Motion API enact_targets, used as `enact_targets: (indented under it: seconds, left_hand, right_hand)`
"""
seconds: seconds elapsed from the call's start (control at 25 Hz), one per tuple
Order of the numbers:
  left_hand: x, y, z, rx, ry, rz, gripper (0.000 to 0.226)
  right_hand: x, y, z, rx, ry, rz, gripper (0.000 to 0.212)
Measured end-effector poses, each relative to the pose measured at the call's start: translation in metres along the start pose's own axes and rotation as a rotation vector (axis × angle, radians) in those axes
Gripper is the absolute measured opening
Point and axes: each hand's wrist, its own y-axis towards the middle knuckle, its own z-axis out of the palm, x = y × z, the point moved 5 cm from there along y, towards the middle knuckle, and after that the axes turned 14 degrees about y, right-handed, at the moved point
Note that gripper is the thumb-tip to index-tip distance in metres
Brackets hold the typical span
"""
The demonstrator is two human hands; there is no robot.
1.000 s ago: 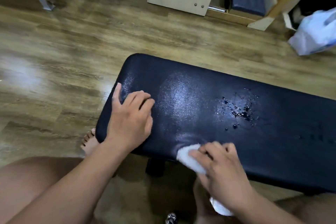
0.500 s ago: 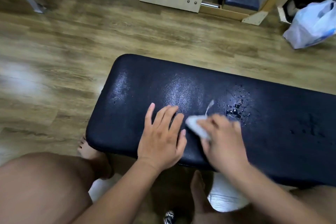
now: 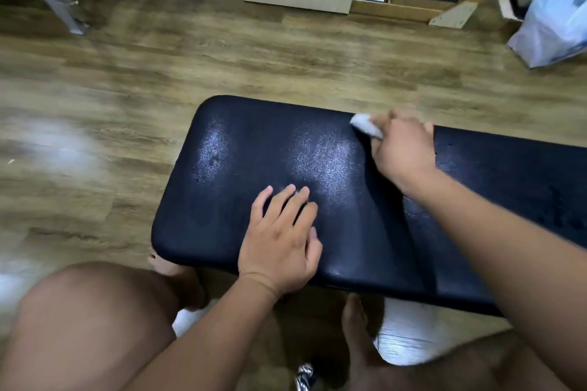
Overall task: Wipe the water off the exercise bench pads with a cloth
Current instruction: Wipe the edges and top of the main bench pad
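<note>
On one bench pad [image 3: 222,200], right hand [image 3: 403,149] grips one cloth [image 3: 365,124]; left hand [image 3: 279,241] rests flat.

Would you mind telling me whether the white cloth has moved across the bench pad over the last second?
Yes. The cloth, gripped by the right hand, has travelled from the bench pad's near edge across to its far edge.

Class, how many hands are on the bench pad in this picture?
2. The left hand lies flat on the bench pad, toward its near edge; the right hand grips the white cloth at the far edge.
</note>
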Motion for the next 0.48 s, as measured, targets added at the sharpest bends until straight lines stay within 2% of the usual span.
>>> enact_targets:
  seconds: [0.08, 0.16, 0.24, 0.36, 0.44, 0.48]
  left_hand:
    - [0.0, 0.001, 0.001, -0.003, 0.012, -0.005, 0.037]
    - [-0.001, 0.0, 0.002, -0.013, 0.014, -0.004, 0.037]
    - [-0.001, -0.001, 0.002, -0.02, 0.014, -0.001, 0.037]
    - [-0.001, -0.001, 0.003, -0.022, 0.031, -0.001, 0.037]
    - [-0.001, 0.0, 0.003, -0.017, 0.034, 0.003, 0.038]
    - [-0.001, 0.0, 0.003, -0.014, 0.041, 0.0, 0.038]
  right_hand:
    - [0.005, -0.079, -0.005, 0.025, 0.043, -0.126, 0.032]
    - [0.01, -0.171, -0.006, 0.206, 0.1, -0.269, 0.037]
    - [0.003, -0.205, -0.014, 0.25, 0.105, -0.377, 0.041]
    - [-0.008, -0.129, -0.015, 0.129, -0.018, -0.365, 0.037]
    - [-0.01, -0.049, -0.012, 0.014, -0.053, -0.202, 0.031]
    - [-0.01, -0.013, -0.006, 0.018, -0.038, -0.13, 0.033]
